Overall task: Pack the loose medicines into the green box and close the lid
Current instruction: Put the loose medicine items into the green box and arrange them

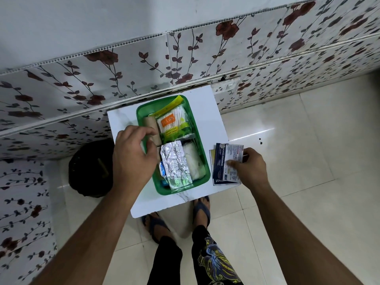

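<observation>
Packing underway. Right hand (pixel 245 167) fingers pinching dressing packets (pixel 226 163) beside green box (pixel 203 161); left hand (pixel 133 153) fingers apart. Next: lift packets into box.

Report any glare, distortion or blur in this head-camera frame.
Head view: wide-angle bending curves the wall trim; a glare streak lies on the floor tiles; the foil strip in the green box glints; frame edges are soft.
</observation>
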### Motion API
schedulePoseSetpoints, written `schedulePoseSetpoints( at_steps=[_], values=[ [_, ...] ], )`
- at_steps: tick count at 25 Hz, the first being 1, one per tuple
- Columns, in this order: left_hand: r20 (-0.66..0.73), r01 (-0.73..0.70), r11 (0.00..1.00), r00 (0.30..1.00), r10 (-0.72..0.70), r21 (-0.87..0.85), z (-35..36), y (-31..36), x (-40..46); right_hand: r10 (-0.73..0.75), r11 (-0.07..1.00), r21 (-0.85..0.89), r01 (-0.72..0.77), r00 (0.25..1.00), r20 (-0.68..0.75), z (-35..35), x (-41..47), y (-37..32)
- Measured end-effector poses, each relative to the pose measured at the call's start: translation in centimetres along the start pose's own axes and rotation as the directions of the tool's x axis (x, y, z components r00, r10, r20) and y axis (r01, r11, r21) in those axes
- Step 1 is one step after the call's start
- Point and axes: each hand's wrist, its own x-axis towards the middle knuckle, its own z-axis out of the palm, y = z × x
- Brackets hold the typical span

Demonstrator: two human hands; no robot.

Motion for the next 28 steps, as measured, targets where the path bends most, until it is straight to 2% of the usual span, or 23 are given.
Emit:
schedulePoseSetpoints(
  at_steps=[8,10,11,13,15,16,18,19,20,22,23,25,28],
  values=[
    [0.012,0.009,0.999,1.0,-0.009,-0.032,-0.2,-0.1,0.3,-0.002,1.0,0.017,0.003,0.999,-0.041,-1.0,-0.2,-0.7],
    [0.03,0.017,0.996,0.999,-0.014,-0.088,-0.3,0.6,0.2,-0.017,0.991,0.128,0.026,0.997,-0.074,-2.4,-1.2,-2.3],
    [0.072,0.046,0.988,0.997,-0.035,-0.145,-0.4,1.3,0.2,-0.033,0.968,0.246,0.049,0.997,-0.069,-3.3,-2.1,-3.6],
    [0.255,0.174,0.941,0.962,-0.099,-0.292,-0.4,2.9,0.3,-0.124,0.88,0.465,0.096,0.992,0.028,-4.5,-4.5,-6.8],
    [0.458,0.341,0.842,0.88,-0.129,-0.419,-0.4,4.3,0.4,-0.257,0.857,0.498,0.135,0.949,0.185,-4.1,-6.7,-10.0],
    [0.501,0.4,0.788,0.855,-0.135,-0.469,-0.4,4.7,0.5,-0.297,0.866,0.479,0.142,0.917,0.265,-3.7,-7.5,-11.3],
    [0.48,0.479,0.679,0.852,-0.208,-0.556,-0.9,4.7,0.7,-0.323,0.888,0.432,0.158,0.882,0.342,-3.0,-7.7,-12.2],
    [0.446,0.506,0.632,0.854,-0.269,-0.588,-1.3,4.3,0.9,-0.315,0.893,0.417,0.172,0.9,0.302,-2.8,-7.1,-11.9],
    [0.408,0.521,0.602,0.852,-0.327,-0.605,-1.8,3.6,1.1,-0.277,0.908,0.375,0.188,0.94,0.199,-2.7,-6.0,-10.8],
    [0.345,0.532,0.583,0.846,-0.407,-0.614,-2.7,1.9,1.4,-0.145,0.98,0.134,0.148,0.989,-0.032,-2.5,-3.1,-7.4],
    [0.329,0.539,0.576,0.839,-0.434,-0.615,-3.0,1.1,1.3,-0.084,0.996,-0.026,0.082,0.994,-0.067,-2.1,-2.0,-5.6],
    [0.304,0.539,0.568,0.835,-0.459,-0.622,-3.1,0.1,1.1,0.004,0.963,-0.268,-0.003,1.0,0.003,-0.7,-0.6,-2.4],
    [0.281,0.533,0.549,0.832,-0.479,-0.643,-2.9,-0.7,0.6,0.021,0.947,-0.32,-0.018,1.0,0.007,1.0,-0.2,-0.9]
  ],
)
